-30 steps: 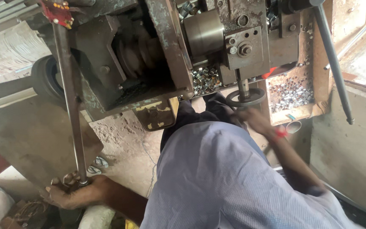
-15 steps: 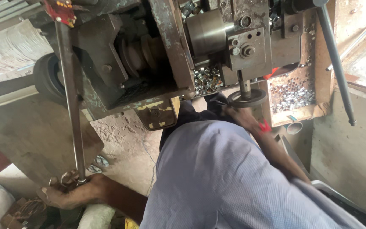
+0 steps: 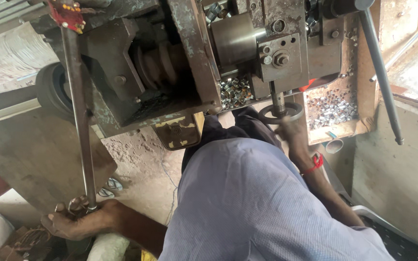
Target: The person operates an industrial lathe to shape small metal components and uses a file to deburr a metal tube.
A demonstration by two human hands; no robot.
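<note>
Roughly mid-operation: both hands on lathe controls

Now, head view looks down over the person's blue-shirted torso [image 3: 267, 203] toward a small, worn bench lathe [image 3: 180, 63].

L hand [image 3: 81, 222]: low at frame bottom-left, fingers curled shut around the foot of a long steel bar [image 3: 81, 121] that runs up to a red-capped end near the machine top. Grip looks wrapped and firm; thumb side hidden, so can't tell how tight. Bar stands nearly upright, prob. held at the bottom end for leverage.

R hand [image 3: 291, 133]: raised to the round handwheel [image 3: 279, 113] under the slide block [image 3: 279, 55]. Fingers pressed onto the wheel rim from below/right; exact closure not clear, hand partly behind the wheel. Red thread band [image 3: 313, 164] on that wrist.

Surroundings: cylindrical chuck/spindle body [image 3: 238, 38] left of the slide. Small shiny ring-like metal pcs heaped in the tray [image 3: 332, 104] at right, more below the chuck [image 3: 235, 92], likely placed to catch finished parts as they drop. Stepped pulley [image 3: 163, 67] inside the frame. Grey lever rod [image 3: 380, 77] slants down at far right, untouched. Short pipe stub [image 3: 334, 145] just below tray.
</note>
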